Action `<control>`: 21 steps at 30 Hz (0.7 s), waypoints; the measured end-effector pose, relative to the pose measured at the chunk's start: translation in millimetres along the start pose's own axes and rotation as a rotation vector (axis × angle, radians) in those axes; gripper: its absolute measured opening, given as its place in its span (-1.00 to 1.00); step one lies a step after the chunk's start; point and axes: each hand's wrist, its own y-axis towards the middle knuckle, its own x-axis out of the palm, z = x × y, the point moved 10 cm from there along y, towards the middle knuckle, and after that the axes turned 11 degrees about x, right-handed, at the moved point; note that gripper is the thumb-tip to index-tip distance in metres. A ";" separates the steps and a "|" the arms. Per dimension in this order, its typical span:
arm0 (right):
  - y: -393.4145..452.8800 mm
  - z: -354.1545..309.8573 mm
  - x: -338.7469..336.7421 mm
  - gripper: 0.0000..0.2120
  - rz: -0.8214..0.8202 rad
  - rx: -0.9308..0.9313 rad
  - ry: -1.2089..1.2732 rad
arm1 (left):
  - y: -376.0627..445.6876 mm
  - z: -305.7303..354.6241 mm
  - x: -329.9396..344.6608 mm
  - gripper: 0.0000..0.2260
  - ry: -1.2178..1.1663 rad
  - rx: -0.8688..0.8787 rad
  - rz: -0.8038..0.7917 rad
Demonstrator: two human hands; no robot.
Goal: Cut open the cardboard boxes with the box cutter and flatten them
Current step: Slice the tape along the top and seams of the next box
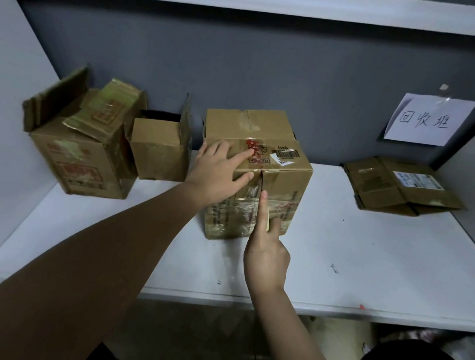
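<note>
A taped cardboard box (285,185) with a barcode label stands upright in the middle of the white table (368,267). My left hand (220,169) presses flat on the near left part of its top, fingers spread. My right hand (266,256) holds the box cutter (267,223) against the box's front face at the vertical taped seam. The index finger lies straight up along the seam and the thumb sits on the cutter's right side. Only a thin yellowish sliver of the cutter shows between finger and thumb; the blade is hidden.
Two opened boxes stand at the back left: a large one (86,161) with raised flaps and a smaller one (157,153) beside it. A flattened box (400,185) lies at the back right, below a paper sign (430,121) on the grey wall.
</note>
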 end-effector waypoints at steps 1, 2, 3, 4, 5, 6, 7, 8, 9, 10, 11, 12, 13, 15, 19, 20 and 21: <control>-0.7 -0.1 2.1 -0.07 0.000 0.004 0.007 | -0.2 -0.2 0.1 -0.51 -0.001 -0.001 -0.003; -1.1 0.2 4.4 -0.07 -0.002 0.011 0.016 | -0.2 -0.4 -0.1 -0.51 0.000 0.000 -0.004; -1.2 0.6 6.5 -0.07 -0.006 0.019 0.029 | -0.3 -0.5 -0.1 -0.51 0.002 0.001 -0.004; -1.0 1.2 8.4 -0.08 -0.009 0.027 0.047 | -0.4 -0.5 -0.2 -0.51 0.002 0.002 -0.005; -0.4 1.6 9.6 -0.09 -0.007 0.033 0.063 | -0.4 -0.3 -0.3 -0.51 0.003 0.004 -0.005; 0.4 1.5 10.9 -0.10 -0.004 0.033 0.076 | -0.3 -0.1 -0.3 -0.51 0.003 0.005 -0.005; 1.0 1.3 12.4 -0.11 -0.005 0.030 0.083 | -0.3 0.1 -0.4 -0.51 0.002 0.005 -0.006; 1.6 0.9 14.7 -0.11 -0.012 0.029 0.089 | -0.3 0.1 -0.2 -0.51 0.002 0.004 -0.008; 2.3 0.7 16.9 -0.10 -0.022 0.030 0.096 | -0.2 0.0 -0.2 -0.51 0.002 0.003 -0.009; 3.2 0.6 18.9 -0.10 -0.031 0.033 0.104 | 0.0 -0.2 -0.1 -0.51 0.002 0.002 -0.009; 4.0 0.8 21.0 -0.11 -0.039 0.036 0.112 | 0.1 -0.6 0.4 -0.51 0.003 0.002 -0.011; 4.6 1.1 22.9 -0.11 -0.043 0.038 0.118 | 0.4 -0.8 0.5 -0.51 0.004 0.002 -0.009; 5.0 1.3 24.5 -0.12 -0.043 0.037 0.120 | 0.6 -1.1 0.5 -0.51 0.007 0.001 -0.002; 5.0 1.4 26.2 -0.12 -0.042 0.033 0.120 | 0.4 -1.1 0.0 -0.51 0.012 0.001 0.014; 5.4 2.0 28.2 -0.12 -0.033 0.017 0.124 | 0.0 -0.8 -0.4 -0.51 0.025 0.007 0.026; 5.6 2.6 28.7 -0.12 -0.031 0.012 0.122 | 0.1 -0.7 -0.4 -0.51 0.024 0.009 0.024; 5.4 3.2 29.4 -0.12 -0.030 0.009 0.117 | 0.0 -0.7 0.0 -0.51 0.022 0.008 0.020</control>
